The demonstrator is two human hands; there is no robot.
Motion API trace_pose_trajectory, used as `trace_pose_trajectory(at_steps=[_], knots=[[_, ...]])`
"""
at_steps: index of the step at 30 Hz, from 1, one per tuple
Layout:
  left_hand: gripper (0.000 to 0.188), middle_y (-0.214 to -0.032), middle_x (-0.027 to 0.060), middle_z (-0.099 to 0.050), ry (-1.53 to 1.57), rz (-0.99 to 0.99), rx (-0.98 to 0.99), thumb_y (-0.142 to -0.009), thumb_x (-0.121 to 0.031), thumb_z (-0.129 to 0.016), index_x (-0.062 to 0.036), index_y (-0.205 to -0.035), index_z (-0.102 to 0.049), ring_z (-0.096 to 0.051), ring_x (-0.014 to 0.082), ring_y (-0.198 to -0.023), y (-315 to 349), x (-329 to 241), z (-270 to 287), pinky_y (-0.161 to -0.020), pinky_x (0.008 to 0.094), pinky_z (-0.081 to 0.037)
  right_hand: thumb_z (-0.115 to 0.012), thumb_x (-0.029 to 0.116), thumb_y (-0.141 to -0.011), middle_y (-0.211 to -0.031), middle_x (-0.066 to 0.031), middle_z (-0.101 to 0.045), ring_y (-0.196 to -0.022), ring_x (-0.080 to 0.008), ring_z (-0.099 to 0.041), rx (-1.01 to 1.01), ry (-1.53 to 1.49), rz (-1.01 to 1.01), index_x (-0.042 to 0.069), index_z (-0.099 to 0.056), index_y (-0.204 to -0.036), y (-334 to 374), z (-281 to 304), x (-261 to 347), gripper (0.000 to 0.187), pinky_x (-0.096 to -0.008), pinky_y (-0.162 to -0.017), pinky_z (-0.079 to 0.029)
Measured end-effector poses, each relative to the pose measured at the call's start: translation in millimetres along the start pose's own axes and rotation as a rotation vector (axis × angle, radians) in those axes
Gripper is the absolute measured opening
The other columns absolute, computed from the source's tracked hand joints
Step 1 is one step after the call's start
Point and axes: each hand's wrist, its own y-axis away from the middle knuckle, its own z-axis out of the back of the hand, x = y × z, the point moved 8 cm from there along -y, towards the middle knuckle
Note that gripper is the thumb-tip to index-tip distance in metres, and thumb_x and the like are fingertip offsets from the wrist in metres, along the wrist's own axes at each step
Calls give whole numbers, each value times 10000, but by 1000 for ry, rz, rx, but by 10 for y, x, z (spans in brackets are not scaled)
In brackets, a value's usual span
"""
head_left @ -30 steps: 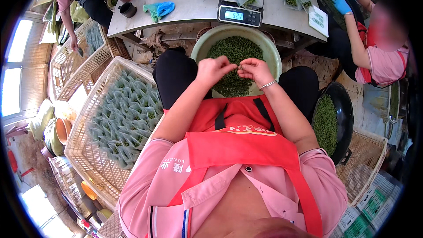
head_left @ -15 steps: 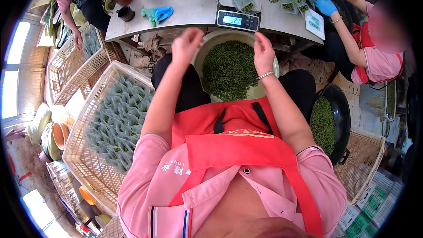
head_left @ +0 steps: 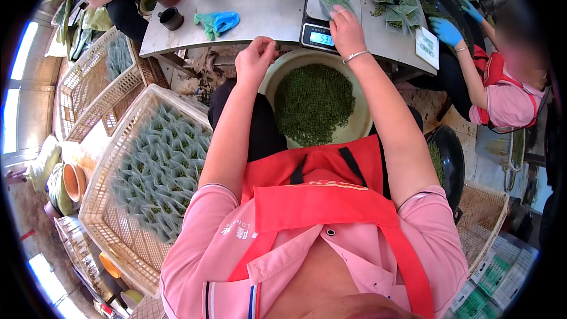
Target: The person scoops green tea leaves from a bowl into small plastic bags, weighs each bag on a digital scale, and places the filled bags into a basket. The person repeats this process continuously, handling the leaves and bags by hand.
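Right hand [head_left: 347, 31] pinches the small clear bag [head_left: 334, 2] on the scale [head_left: 326, 36] — light, floppy, best gripped at its top edge; left hand [head_left: 255, 59] beside the scale, loosely curled, empty.

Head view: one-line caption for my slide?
Right hand on the bag on the scale, left hand above the green bowl.

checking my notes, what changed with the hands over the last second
Both hands left the bowl of green bits. The right hand went up to the small bag on the scale; the left hand rose, loosely closed. Scale, bowl and crate of packets stayed put.
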Motion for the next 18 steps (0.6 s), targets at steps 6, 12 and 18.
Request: trace_pose_trajectory(at_steps=[6,12,18], knots=[[473,-803,42,-674,-627,-812,-632,-714,-363,-690,-156,-1110,-533,-647,283,-722,158,-696,177,-677,378,-500,-572,70,-687,-828,-91,-581,-836,-263,-563,318,30,281,68,-617,-735,-366,-8,1032,66,-354,-749,-489],[395,-797,78,-667,-658,-227,-134,-725,-297,-669,-183,-1079,-535,-645,293,-722,-52,-179,-138,-602,402,-492,-573,80,-733,-894,-114,-637,-895,-284,-609,704,-25,108,36,-658,-798,-31,-407,1270,116,-373,-742,-514],[400,-806,91,-660,-650,-275,-131,-750,-212,-612,-211,-1142,-533,-633,305,-681,40,-274,-94,-583,412,-489,-558,50,-749,-906,-169,-650,-860,-312,-636,832,-86,89,-20,-649,-867,-35,-310,1343,165,-380,-743,-518]])
